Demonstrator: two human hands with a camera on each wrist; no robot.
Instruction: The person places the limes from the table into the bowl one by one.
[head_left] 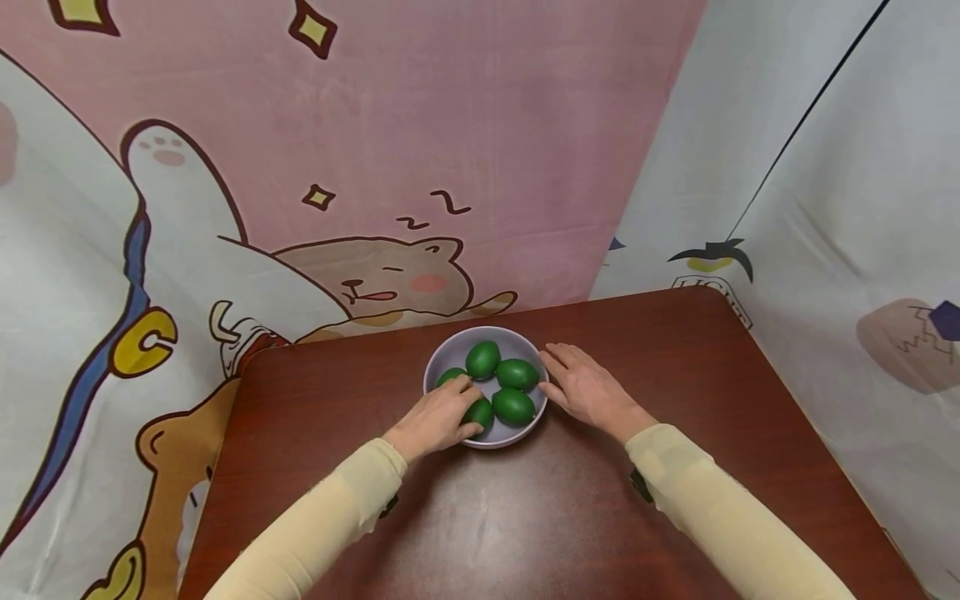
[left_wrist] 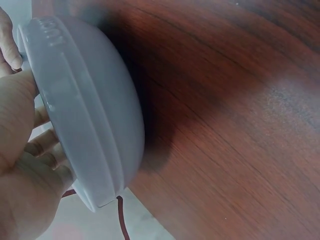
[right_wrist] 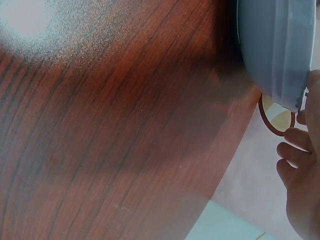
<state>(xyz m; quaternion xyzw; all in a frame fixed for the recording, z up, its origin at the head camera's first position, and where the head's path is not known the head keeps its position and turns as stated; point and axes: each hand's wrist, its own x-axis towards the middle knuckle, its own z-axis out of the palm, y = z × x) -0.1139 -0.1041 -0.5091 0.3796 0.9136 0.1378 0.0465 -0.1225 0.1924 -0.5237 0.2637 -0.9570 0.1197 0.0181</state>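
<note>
A pale lavender-grey bowl [head_left: 486, 443] stands on the table and holds several smooth, dark green oval fruits, lime-like in shape. My left hand [head_left: 438, 417] reaches over the bowl's near left rim. Its thumb and fingers curl around one green fruit [head_left: 480, 413] inside. Another fruit [head_left: 452, 376] lies partly hidden behind those fingers, and others, such as the far fruit [head_left: 483, 359], sit to the right. My right hand [head_left: 588, 387] is at the bowl's right side, fingers extended, fingertips right at the rim. In the left wrist view, the bowl wall [left_wrist: 95, 110] hides the fruits.
The dark red-brown wooden table [head_left: 525, 517] extends around the bowl, with its back edge just beyond it. Cloth printed with cartoon animals [head_left: 405, 275] hangs behind, and a white printed cloth [head_left: 847, 250] hangs at the right.
</note>
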